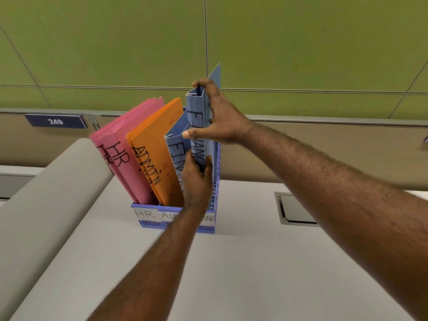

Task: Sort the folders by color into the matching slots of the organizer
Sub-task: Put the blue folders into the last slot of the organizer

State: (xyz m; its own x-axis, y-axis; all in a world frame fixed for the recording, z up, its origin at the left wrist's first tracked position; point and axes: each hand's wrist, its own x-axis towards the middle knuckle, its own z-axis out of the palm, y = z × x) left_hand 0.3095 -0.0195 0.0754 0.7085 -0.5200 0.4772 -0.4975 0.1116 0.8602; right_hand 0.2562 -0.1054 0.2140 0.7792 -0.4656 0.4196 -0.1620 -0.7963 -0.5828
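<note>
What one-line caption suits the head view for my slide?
Both hands seat a blue folder in the organizer.

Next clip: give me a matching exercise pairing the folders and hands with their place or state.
Things:
1. pink folders
2. orange folders
3. right hand
4. left hand

Places or states:
A. grips the tall blue folder near its top
B. middle slot of the organizer
C. leftmost slot, marked HR
D. holds the tall blue folder lower down

Pairs: 1-C, 2-B, 3-A, 4-D

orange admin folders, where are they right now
In the head view the orange folders stand tilted in the middle slot of the blue organizer, between the pink folders on the left and the blue folders on the right.
</note>
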